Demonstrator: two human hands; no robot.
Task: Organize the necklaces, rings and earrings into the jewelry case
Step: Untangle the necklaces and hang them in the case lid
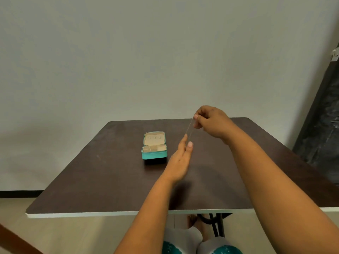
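On the left, floor [64,233]: I see pale flooring running under the tabletop, with a dark baseboard strip where it meets the wall.
Wall [128,52]: plain, grey-green, filling the upper half of my view behind everything.
Tabletop [91,171]: dark brown with a white front edge; it carries the case and sits below both of my arms.
Jewelry case [154,145]: teal outside, cream lining, lying open left of centre on the tabletop. Its lid is laid back toward the wall; the base, nearer to me, is split into small compartments. I cannot make out any jewelry in them from here.
Left hand [180,158]: raised just right of the case, fingers fairly straight and close together, thumb beside them. Its fingertips meet the lower end of the chain; whether they pinch it or only touch it I cannot tell.
Necklace [189,126]: a very thin chain, hard to see, stretched on a slant in the air between my two hands, above the tabletop and right of the case.
Right hand [209,121]: higher and farther back, fingers curled, thumb and forefinger pinching the top end of the chain.
Far right, dark panel [322,116]: leaning along the edge of my view beside the wall.
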